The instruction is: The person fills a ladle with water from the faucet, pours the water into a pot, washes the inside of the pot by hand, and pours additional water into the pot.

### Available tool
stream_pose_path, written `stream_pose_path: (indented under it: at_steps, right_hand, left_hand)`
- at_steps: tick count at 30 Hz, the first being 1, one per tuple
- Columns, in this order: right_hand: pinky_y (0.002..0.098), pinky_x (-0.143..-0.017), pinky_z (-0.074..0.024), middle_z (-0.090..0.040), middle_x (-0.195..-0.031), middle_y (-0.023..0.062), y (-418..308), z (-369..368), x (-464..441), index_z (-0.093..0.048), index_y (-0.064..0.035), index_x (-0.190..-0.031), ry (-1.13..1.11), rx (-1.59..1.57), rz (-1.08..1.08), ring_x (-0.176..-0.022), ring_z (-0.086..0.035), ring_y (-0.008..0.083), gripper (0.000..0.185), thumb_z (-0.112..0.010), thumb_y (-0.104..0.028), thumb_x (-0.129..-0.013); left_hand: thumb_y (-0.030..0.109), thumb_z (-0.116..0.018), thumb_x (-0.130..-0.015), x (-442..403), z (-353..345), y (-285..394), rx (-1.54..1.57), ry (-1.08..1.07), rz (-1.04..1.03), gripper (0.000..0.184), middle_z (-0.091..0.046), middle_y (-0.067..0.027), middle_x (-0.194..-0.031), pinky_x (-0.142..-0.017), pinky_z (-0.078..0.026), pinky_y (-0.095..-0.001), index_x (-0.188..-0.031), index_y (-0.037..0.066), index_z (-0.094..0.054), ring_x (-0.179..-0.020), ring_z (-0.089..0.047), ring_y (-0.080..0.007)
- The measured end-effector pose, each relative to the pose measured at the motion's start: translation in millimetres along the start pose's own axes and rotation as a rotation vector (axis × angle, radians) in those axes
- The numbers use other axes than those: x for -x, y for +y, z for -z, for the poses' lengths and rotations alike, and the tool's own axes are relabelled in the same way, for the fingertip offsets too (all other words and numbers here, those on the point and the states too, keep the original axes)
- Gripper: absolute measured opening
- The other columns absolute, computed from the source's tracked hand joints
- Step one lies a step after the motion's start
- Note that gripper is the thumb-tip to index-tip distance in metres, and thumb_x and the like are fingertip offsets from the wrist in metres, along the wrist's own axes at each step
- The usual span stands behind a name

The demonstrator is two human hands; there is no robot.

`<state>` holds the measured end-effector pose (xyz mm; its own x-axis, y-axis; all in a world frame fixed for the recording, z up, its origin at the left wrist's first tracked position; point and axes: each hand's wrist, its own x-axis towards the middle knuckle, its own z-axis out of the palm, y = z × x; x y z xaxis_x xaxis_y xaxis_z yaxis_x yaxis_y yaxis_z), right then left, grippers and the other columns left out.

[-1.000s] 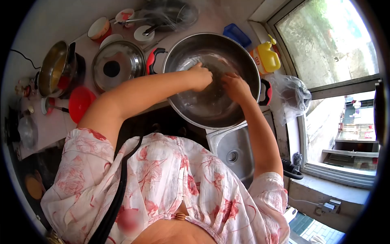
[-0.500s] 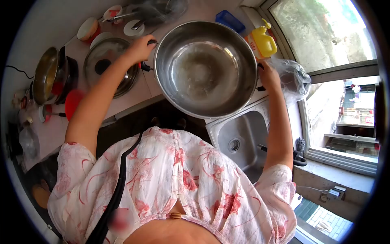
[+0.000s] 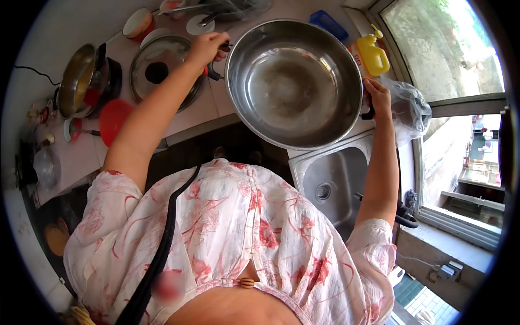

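Note:
A wide stainless steel wok [image 3: 295,127] is held in front of me, its open top facing up, with its rim overlapping the sink's back edge in view. My left hand [image 3: 207,50] is closed around its left side handle, and part of the black and red loop shows below the fingers. At the opposite side, my right hand [image 3: 378,97] grips the other black handle, thumb near the rim. The wok's inside is shiny with a dull patch at the bottom; whether liquid lies there I cannot tell.
Below the wok on the right is a steel sink [image 3: 346,208]. A glass lid [image 3: 142,70], a steel pan [image 3: 73,89] and a red, blurred round object [image 3: 115,122] are at left. Behind the right side stand a yellow bottle [image 3: 372,57], a blue basket [image 3: 329,24] and a plastic bag [image 3: 413,111].
The whole view has shifted, so the counter, sink and wok all appear farther right. Both hands remain on the wok's handles; the fingers of my left hand sit slightly differently.

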<state>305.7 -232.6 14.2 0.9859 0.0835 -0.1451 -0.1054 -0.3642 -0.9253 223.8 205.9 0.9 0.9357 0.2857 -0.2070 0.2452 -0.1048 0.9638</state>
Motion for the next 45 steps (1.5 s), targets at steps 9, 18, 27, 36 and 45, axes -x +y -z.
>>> stream_pose_path:
  at_steps: [9, 18, 27, 36, 45]
  right_hand:
    - [0.0302, -0.043, -0.0396, -0.056, -0.059, 0.0090, -7, -3, 4, -0.064, -0.0026, -0.084, 0.294, 0.451, 0.111, -0.045, -0.053, 0.0158, 0.026, -0.051, -0.025, -0.083]
    - [0.0454, -0.067, -0.0431, -0.059, -0.080, 0.0191, 0, 3, -9, -0.058, -0.0087, -0.090, 0.048, 0.988, 0.480, -0.081, -0.056, 0.0374, 0.025, -0.042, -0.027, -0.086]
    - [0.0235, -0.042, -0.0390, -0.056, -0.062, 0.0043, 14, -1, 19, -0.056, -0.0018, -0.106, 0.156, 0.102, 0.058, -0.047, -0.050, 0.0103, 0.028, -0.051, -0.020, -0.086]
    - [0.0415, -0.076, -0.0449, -0.057, -0.103, 0.0216, 23, -49, 77, -0.046, -0.0043, -0.117, 0.763, 0.515, 0.324, -0.090, -0.056, 0.0382, 0.037, -0.048, -0.022, -0.085]
    - [0.0475, -0.064, -0.0462, -0.062, -0.079, 0.0221, 7, -44, 80, -0.043, -0.0180, -0.121, 0.731, 1.048, -0.058, -0.075, -0.059, 0.0402, 0.041, -0.039, -0.038, -0.085]
  left_hand:
    - [0.018, -0.037, -0.092, 34, -12, -15, 0.055, 0.140, -0.150, 0.027, -0.056, -0.0050, -0.080, -0.046, -0.043, -0.0228, -0.114, 0.010, -0.052, -0.054, -0.052, -0.0091]
    - [0.023, -0.051, -0.086, 2, -1, 5, -0.529, -0.030, -0.230, 0.025, -0.053, -0.0046, -0.058, -0.042, -0.041, -0.0256, -0.103, 0.007, -0.059, -0.042, -0.048, -0.0108]
    - [0.023, -0.053, -0.085, 8, -7, -1, -0.229, 0.060, -0.023, 0.022, -0.054, 0.0006, -0.064, -0.041, -0.036, -0.0209, -0.100, 0.009, -0.062, -0.045, -0.045, -0.0073]
    - [0.019, -0.052, -0.084, 35, -10, -34, 0.308, 0.125, -0.147, 0.029, -0.058, -0.0053, -0.079, -0.053, -0.044, -0.0249, -0.107, 0.002, -0.050, -0.064, -0.055, -0.0105]
    - [0.016, -0.061, -0.078, 41, -4, -56, -0.150, 0.179, -0.472, 0.050, -0.053, -0.0170, -0.099, -0.070, -0.046, -0.0315, -0.115, -0.005, -0.036, -0.082, -0.056, -0.0231]
